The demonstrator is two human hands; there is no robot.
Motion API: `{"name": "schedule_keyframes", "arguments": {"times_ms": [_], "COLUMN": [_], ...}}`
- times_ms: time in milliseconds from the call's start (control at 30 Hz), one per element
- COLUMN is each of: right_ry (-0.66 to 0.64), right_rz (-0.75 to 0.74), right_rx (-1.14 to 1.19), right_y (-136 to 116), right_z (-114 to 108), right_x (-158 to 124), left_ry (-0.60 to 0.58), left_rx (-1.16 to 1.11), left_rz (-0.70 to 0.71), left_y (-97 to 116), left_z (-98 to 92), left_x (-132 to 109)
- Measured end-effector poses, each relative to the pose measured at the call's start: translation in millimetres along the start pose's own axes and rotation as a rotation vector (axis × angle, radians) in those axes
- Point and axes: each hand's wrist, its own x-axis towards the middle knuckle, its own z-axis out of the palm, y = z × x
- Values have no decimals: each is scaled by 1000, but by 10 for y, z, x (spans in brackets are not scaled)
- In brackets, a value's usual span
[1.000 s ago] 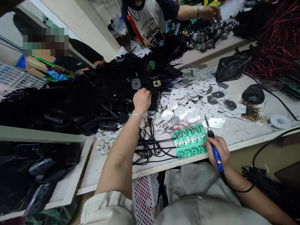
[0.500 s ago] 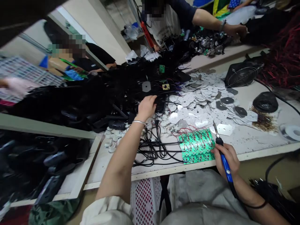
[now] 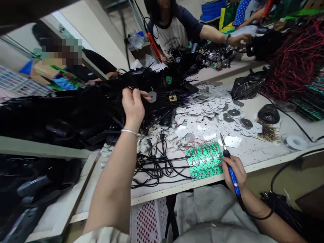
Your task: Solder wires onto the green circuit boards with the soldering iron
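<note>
My left hand [image 3: 133, 104] is closed above the black pile [image 3: 101, 101], fingers pinched on a thin black cord [image 3: 126, 44] that rises blurred behind it. Part of the cord is hidden by the fingers. In my right hand [image 3: 234, 172] is a soldering iron [image 3: 232, 175] with a blue handle, its tip pointing up and away from me. Beside that hand lies a green circuit board panel [image 3: 204, 160] with thin red wires along its far side. Black cords [image 3: 157, 165] run from its left edge.
Grey-white metal plates [image 3: 202, 108] are heaped behind the panel. A small fan [image 3: 246, 88], a solder spool [image 3: 295, 142] and a dark stand with brown residue [image 3: 268, 114] are at the right. White pieces [image 3: 149, 140] lie scattered. Co-workers sit across the bench, one reaching toward black parts [image 3: 263, 47].
My left hand has moved left and up from beside the plates, and a black cord now shows upright behind it. My right hand keeps the soldering iron by the panel. The view has shifted.
</note>
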Motion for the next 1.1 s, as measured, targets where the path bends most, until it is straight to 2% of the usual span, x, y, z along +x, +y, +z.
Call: {"name": "schedule_keyframes", "arguments": {"times_ms": [33, 100, 167, 233, 333, 400, 433, 500, 567, 600, 700, 767, 900, 1000, 1100], "right_ry": [0, 26, 80, 111, 77, 53, 43, 29, 15, 8, -3, -19, -68, -77, -87], "right_rz": [19, 82, 152, 189, 169, 139, 129, 126, 129, 126, 115, 113, 98, 77, 65], "right_rx": [12, 38, 57, 55, 43, 35, 28, 2, -13, -13, -13, -18, -8, -12, -28], "right_y": [-12, -36, -52, -50, -14, 13, 21, 26, 19, 13, -4, -14, -29, -32, -31], "right_z": [-2, -10, -21, -29, -37, -43, -47, -55, -61, -62, -62, -68, -97, -113, -103], "right_x": [14, 40, 56, 57, 43, 37, 38, 45, 55, 58, 65, 72, 105, 123, 126], "left_ry": [-4, -51, -207, -451, -760, -875, -883, -794, -695, -695, -811, -882, -952, -957, -917], "left_rx": [-12, 112, 308, 428, 478, 458, 437, 382, 305, 255, 143, 111, 50, -7, -147], "left_rz": [51, 196, 357, 454, 479, 450, 429, 382, 362, 380, 540, 624, 655, 598, 453], "left_y": [118, 324, 409, 327, 8, -167, -200, -125, 120, 278, 710, 858, 834, 764, 778], "left_z": [-49, -186, -353, -517, -714, -778, -781, -722, -576, -475, -112, 111, 358, 390, 385], "left_x": [21, -59, -314, -692, -1274, -1555, -1653, -1777, -1843, -1870, -1957, -2016, -2085, -2101, -2112]}}
